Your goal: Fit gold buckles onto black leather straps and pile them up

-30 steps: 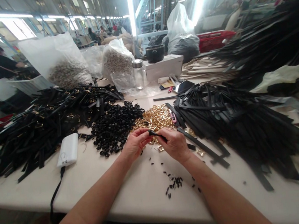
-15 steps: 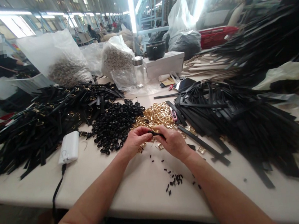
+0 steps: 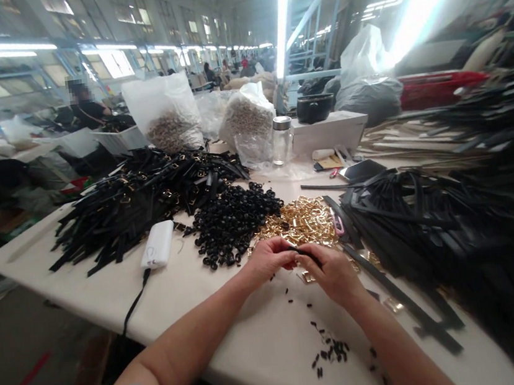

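Note:
My left hand (image 3: 271, 261) and my right hand (image 3: 330, 267) meet over the table, in front of a heap of gold buckles (image 3: 310, 220). Between them, the fingers of both hands pinch a dark strap piece (image 3: 298, 251), mostly covered by the fingers. Left of the buckles lies a pile of small black loops (image 3: 237, 223). Below the hands, several tiny black pieces (image 3: 335, 350) are scattered on the tabletop. A loose gold buckle (image 3: 308, 277) lies just under my right hand.
Black straps with buckles (image 3: 144, 190) are heaped at the left, plain black straps (image 3: 431, 240) at the right. A white power bank (image 3: 159, 244) with a cable lies on the left. A glass jar (image 3: 282, 142), a white box (image 3: 329, 133) and filled plastic bags (image 3: 247, 115) stand behind.
The camera view has swung left and tilted up, so the scene sits further right and lower. Both hands still hold the dark strap piece together.

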Tool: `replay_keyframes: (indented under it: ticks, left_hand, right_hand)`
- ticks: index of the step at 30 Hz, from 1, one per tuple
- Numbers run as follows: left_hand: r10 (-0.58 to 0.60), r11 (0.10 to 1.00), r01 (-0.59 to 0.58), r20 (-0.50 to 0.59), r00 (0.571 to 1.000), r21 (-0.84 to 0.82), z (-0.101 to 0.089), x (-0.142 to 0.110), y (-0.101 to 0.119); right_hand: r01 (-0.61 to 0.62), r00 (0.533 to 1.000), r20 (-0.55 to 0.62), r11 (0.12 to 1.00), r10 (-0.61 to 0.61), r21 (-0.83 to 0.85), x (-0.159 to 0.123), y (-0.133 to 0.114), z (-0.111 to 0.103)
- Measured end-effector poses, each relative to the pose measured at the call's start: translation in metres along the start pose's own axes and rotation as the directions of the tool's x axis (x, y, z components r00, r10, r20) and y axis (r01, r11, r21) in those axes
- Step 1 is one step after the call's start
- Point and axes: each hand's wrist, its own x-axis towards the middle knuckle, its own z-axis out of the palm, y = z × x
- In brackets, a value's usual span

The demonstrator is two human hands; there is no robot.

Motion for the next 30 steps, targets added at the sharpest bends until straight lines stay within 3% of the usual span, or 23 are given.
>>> replay_keyframes:
  ticks: [8,15,30]
  left_hand:
    - [-0.002,1.000,0.001,-0.017,1.000,-0.015,-0.004,0.001,0.004]
    - [-0.053,0.995,0.047,-0.071,0.996,-0.088,-0.007,0.005,-0.001]
    - [-0.117,0.989,0.113,-0.036,0.992,-0.095,0.001,-0.001,0.000]
  right_hand:
    - [0.033,0.999,-0.021,0.969,-0.039,-0.245,-0.003,0.005,0.004]
    - [0.100,0.978,-0.155,0.962,-0.142,-0.253,-0.003,0.000,0.010]
    - [0.125,0.966,-0.154,0.899,-0.206,-0.420,-0.003,-0.007,0.007]
